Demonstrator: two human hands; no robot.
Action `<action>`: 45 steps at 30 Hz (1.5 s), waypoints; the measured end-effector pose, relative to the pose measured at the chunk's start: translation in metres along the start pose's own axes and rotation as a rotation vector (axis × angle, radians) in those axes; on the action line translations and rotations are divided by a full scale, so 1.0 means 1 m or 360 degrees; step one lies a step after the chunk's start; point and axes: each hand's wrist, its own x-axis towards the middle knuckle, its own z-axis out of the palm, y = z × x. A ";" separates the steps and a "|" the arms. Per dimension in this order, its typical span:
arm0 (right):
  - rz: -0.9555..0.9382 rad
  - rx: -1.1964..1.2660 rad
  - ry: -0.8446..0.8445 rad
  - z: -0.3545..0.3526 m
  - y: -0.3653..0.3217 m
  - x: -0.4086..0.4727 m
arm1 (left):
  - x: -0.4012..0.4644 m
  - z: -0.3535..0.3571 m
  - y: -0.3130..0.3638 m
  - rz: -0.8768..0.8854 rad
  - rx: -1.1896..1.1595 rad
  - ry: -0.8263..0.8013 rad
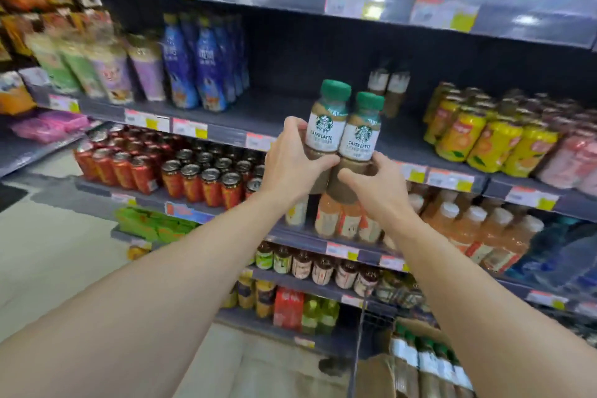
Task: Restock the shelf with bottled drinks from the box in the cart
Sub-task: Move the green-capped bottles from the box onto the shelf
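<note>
Two caffe latte bottles with green caps are held upright side by side in front of the shelf (pixel 290 119). My left hand (pixel 292 161) grips the left bottle (pixel 324 126) round its lower half. My right hand (pixel 378 184) grips the right bottle (pixel 360 139) near its base. Both bottles hover just before a bare stretch of the dark shelf. Two similar brown bottles (pixel 389 87) stand at the back of that shelf. At the bottom right, the cardboard box (pixel 378 375) in the cart holds several more green-capped bottles (pixel 426 362).
Blue bottles (pixel 206 64) stand left of the gap, yellow cans (pixel 484 136) right of it. Red cans (pixel 168 168) fill the shelf below, peach drink bottles (pixel 468 226) under them. The cart's wire edge (pixel 357 352) rises at the bottom centre. Pale floor (pixel 48 252) lies to the left.
</note>
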 end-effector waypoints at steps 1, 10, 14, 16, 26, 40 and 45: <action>-0.0011 0.0023 -0.0007 0.002 -0.001 0.009 | 0.008 0.000 -0.002 0.0009 -0.0005 0.0001; -0.0097 0.0178 0.0173 0.008 0.007 0.115 | 0.117 0.045 -0.010 0.0101 -0.0016 -0.0002; -0.0083 0.0183 0.0214 0.006 0.015 0.169 | 0.158 0.073 -0.013 0.0068 -0.0104 -0.0037; -0.0032 0.0153 0.0228 0.007 0.021 0.189 | 0.173 0.084 -0.017 0.0026 -0.0131 -0.0040; -0.0027 0.0039 0.0131 0.024 0.045 0.214 | 0.202 0.107 -0.060 -0.0076 -0.0131 -0.0044; 0.0200 -0.0223 0.0177 0.029 0.058 0.207 | 0.212 0.104 -0.076 -0.0050 0.0101 -0.0341; 0.0092 -0.0542 0.0399 0.039 0.051 0.199 | 0.219 0.099 -0.068 -0.0114 0.0161 -0.0429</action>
